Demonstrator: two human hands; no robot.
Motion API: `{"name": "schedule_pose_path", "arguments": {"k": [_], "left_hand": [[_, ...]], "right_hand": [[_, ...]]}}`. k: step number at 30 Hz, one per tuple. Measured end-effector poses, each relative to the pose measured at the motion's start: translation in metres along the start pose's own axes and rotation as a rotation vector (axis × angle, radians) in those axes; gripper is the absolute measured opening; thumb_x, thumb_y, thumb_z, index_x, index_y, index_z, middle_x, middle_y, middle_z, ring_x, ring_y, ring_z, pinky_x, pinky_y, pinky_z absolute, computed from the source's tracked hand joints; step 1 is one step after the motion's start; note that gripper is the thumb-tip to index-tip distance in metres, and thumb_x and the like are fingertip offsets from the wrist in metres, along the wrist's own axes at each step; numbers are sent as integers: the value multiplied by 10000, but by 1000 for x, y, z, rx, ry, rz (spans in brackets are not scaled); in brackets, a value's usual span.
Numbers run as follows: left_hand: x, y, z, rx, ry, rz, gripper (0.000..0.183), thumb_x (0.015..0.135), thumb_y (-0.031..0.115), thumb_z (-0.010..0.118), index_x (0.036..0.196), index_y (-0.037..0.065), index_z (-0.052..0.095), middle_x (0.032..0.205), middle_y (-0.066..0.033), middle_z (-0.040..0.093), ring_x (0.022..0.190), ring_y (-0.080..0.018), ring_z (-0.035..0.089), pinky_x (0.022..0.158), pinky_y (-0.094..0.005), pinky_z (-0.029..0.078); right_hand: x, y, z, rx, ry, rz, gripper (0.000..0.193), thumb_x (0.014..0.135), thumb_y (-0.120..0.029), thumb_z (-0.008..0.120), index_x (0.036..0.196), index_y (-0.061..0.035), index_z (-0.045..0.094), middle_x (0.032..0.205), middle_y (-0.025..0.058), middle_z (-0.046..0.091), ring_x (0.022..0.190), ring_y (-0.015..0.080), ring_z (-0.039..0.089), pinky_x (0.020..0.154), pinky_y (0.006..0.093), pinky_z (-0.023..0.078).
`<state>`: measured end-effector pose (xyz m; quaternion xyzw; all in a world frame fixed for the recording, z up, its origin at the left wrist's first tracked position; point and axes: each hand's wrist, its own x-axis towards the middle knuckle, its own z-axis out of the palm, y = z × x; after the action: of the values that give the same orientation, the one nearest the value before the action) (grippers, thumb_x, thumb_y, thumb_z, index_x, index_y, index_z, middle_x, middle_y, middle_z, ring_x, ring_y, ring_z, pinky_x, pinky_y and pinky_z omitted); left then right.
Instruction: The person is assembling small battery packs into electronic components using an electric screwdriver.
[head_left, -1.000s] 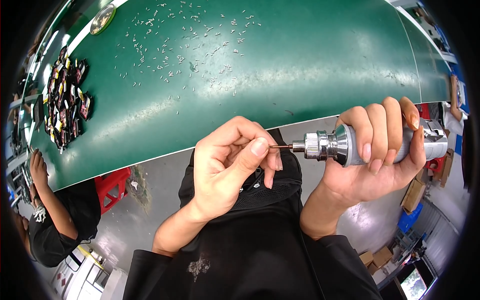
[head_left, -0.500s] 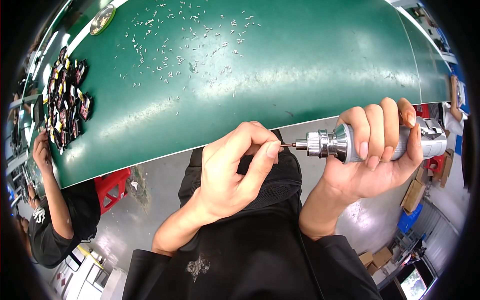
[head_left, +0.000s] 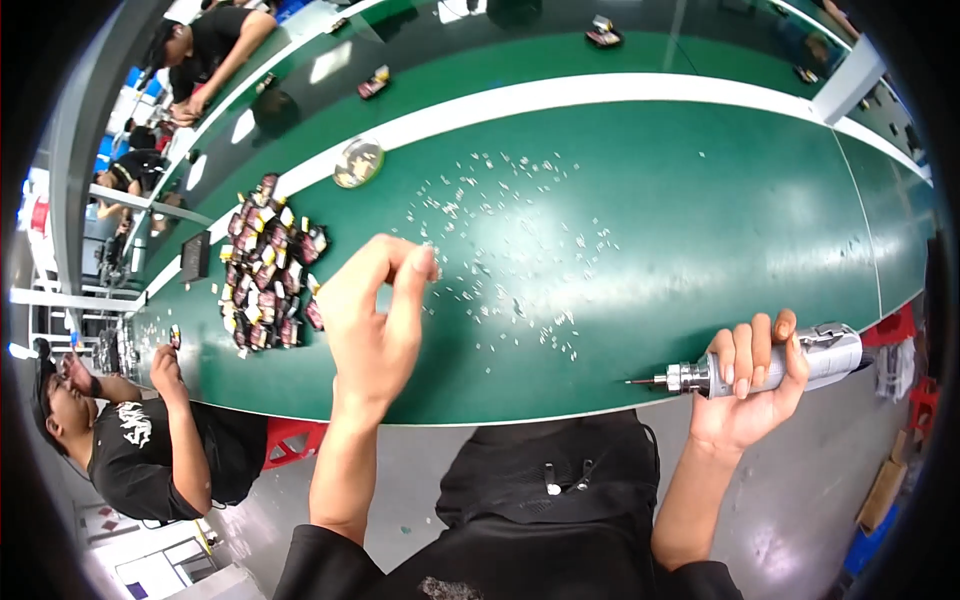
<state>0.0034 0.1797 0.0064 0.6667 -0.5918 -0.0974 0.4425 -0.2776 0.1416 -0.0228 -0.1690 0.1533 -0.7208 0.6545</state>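
My right hand (head_left: 750,370) is wrapped round a silver-grey electric screwdriver (head_left: 825,362). Its thin bit (head_left: 645,381) points left, just above the table's near edge. My left hand (head_left: 370,320) is raised over the green table (head_left: 720,260), thumb and forefinger pinched together. Whatever lies between those fingertips is too small to make out. Beyond and to the right of it, many tiny silvery screw-like pieces (head_left: 515,305) lie scattered. Close on its left is a heap of small black parts (head_left: 265,265) with white and yellow bits.
A round clear dish (head_left: 345,180) with yellowish contents stands beyond the heap, by a white rail (head_left: 480,108). A black box (head_left: 195,257) is behind the heap. At left, a co-worker (head_left: 130,440) holds a small dark part. More black parts lie on the far belt.
My left hand has left the bit's tip and moved left and up over the table. The screwdriver stays in my right hand, farther from my body. The view has tilted up and left.
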Motion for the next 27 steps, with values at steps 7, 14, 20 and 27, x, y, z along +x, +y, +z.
{"name": "schedule_pose_path", "arguments": {"k": [7,14,20,27], "left_hand": [[164,-118,-33,687,-73,-41,378,821,234,634,1090,-15,539,906,-178,641,875,-316,629,786,-401,483],[219,-159,6,888,-18,-166,425,781,308,665,1012,-34,563,918,-274,618,918,-402,607,829,-446,486],[214,-151,-1,649,-75,20,378,776,153,635,1122,5,599,993,-201,650,944,-338,625,847,-385,492],[85,18,69,182,-410,541,426,784,-61,590,1201,27,573,1152,-176,575,1001,-309,589,833,-361,494]], "right_hand": [[8,5,-4,82,19,51,112,926,-162,447,884,-63,415,536,-6,333,403,89,318,435,257,344],[10,4,-11,87,14,90,112,923,-159,437,872,-64,408,526,4,356,382,96,343,402,265,375],[7,-2,-8,99,11,130,106,919,-169,423,880,-71,419,533,6,372,387,98,349,427,272,384],[12,2,-15,117,-65,190,131,924,-190,462,867,-78,423,535,-10,354,399,90,355,457,268,366]]}}
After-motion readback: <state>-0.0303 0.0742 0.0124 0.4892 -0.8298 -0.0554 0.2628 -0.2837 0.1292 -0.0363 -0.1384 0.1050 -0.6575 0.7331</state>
